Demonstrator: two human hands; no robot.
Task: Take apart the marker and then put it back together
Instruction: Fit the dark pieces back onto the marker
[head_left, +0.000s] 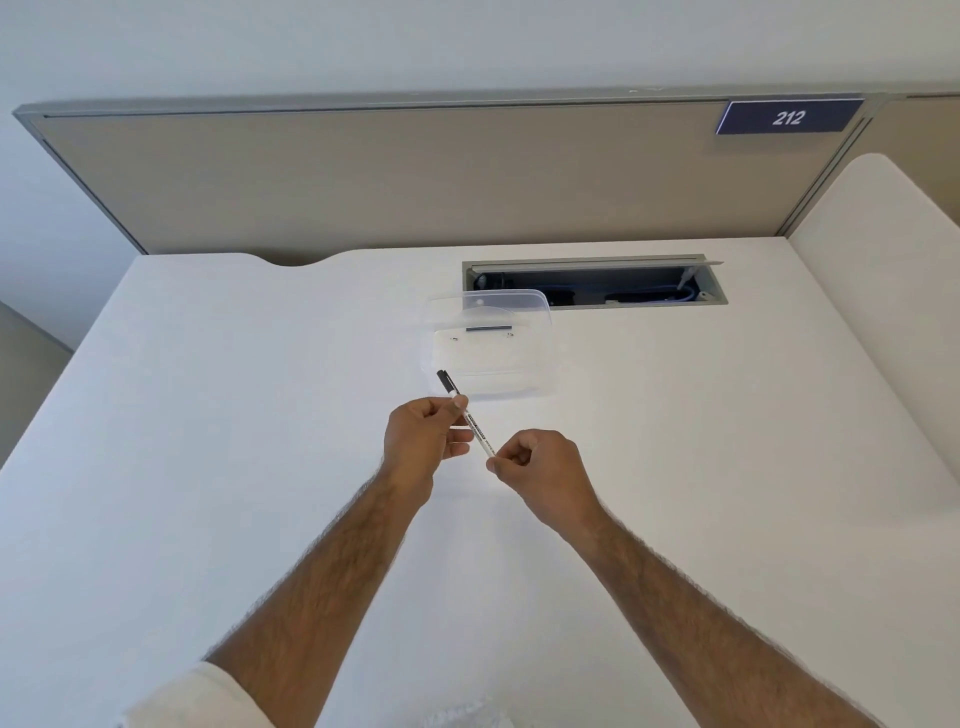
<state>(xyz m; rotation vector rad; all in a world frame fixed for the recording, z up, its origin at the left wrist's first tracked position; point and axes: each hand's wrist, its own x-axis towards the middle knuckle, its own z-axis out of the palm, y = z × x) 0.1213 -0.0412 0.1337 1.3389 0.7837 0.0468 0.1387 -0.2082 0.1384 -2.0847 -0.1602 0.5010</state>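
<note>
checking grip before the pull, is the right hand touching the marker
Touching. The head view shows the right hand pinching the near white end of the marker between its fingertips, while the left hand holds it near the black cap.

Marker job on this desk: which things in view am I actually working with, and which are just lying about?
In use:
- marker, held above the desk, black cap still on
- left hand, pinching near the cap
- right hand, pinching the other end

Lying about:
- clear plastic box
- open cable slot
- "212" sign
- desk
</note>
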